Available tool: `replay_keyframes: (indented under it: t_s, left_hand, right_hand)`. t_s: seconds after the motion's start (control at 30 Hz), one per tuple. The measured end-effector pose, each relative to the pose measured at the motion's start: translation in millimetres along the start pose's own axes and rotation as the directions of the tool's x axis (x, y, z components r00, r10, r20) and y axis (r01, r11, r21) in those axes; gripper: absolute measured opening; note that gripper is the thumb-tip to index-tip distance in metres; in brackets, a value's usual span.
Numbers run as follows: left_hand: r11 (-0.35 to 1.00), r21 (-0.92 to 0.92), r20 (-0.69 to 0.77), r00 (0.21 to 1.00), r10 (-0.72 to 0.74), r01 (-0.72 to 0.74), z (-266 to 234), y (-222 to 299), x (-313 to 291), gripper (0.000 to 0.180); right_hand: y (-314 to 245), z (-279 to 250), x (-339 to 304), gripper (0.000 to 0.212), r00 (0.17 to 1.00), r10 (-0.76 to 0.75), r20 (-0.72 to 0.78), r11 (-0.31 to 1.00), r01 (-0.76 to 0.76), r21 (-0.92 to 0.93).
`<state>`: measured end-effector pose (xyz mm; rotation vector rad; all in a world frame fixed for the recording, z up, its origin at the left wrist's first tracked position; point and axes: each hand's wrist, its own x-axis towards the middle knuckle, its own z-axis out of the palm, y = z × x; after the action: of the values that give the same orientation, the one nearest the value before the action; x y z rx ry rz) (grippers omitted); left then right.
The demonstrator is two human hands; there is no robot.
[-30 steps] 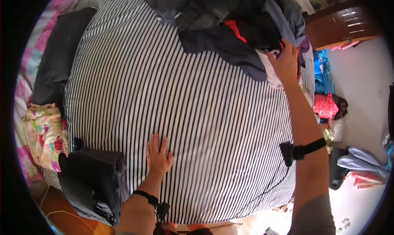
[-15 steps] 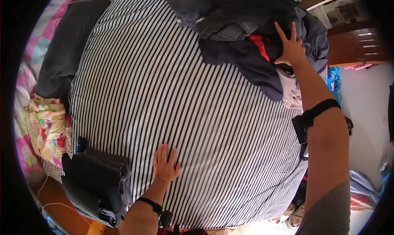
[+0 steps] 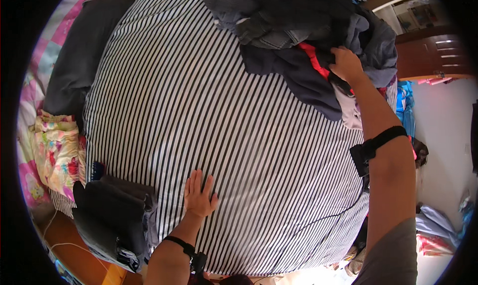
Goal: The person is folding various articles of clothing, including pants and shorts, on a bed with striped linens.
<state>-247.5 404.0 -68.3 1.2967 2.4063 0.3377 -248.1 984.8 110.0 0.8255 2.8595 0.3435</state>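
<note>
My left hand (image 3: 200, 194) lies flat on the striped bed sheet (image 3: 224, 135), fingers stretched out and holding nothing. At the far right, my right hand (image 3: 347, 65) has its fingers curled into the heap of clothes, closed on a black garment (image 3: 332, 53); its fingertips are partly sunk in the cloth. A bright red strip (image 3: 314, 60) shows just left of that hand. Beside it lie a dark navy garment (image 3: 303, 85) and, nearer me, a pale pink cloth (image 3: 350, 110). Grey-black jeans (image 3: 274, 31) top the heap.
A folded stack of dark trousers (image 3: 112, 210) sits at the near left. Behind it are a folded floral cloth (image 3: 57, 155) and a long dark grey garment (image 3: 82, 56). A thin black cable (image 3: 328, 216) crosses the sheet at the near right. A brown wooden door (image 3: 433, 56) stands beyond.
My right hand was spread above the clothes and has now closed into them, pulling in its fingers. More of the red strip shows. My left hand has hardly moved.
</note>
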Motion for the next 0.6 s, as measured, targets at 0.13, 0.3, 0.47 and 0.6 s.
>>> replay_keyframes:
  t_s: [0.13, 0.3, 0.47, 0.6]
  left_hand:
    - [0.999, 0.026, -0.034, 0.999, 0.020, -0.019, 0.0, 1.8, -0.5, 0.060]
    - [1.000, 0.017, -0.035, 0.999, 0.026, -0.026, -1.2, 5.8, -1.7, 0.062]
    - [0.998, 0.052, -0.067, 0.997, 0.024, -0.021, -0.6, 8.7, -2.3, 0.061]
    - [0.999, 0.047, -0.127, 0.991, 0.030, -0.025, 2.2, 9.6, -4.5, 0.060]
  right_hand:
    - [-13.0, -3.2, -32.6, 0.039, 0.998, -0.017, -0.064, 0.999, 0.019, 0.042]
    - [-26.2, -14.8, -81.0, 0.039, 0.997, -0.029, -0.071, 0.996, 0.035, 0.080]
    - [-38.9, -41.4, -136.8, 0.037, 0.993, -0.047, -0.107, 0.988, 0.062, 0.142]
    - [-45.9, -77.0, -210.3, 0.030, 0.985, -0.083, -0.148, 0.978, 0.110, 0.178]
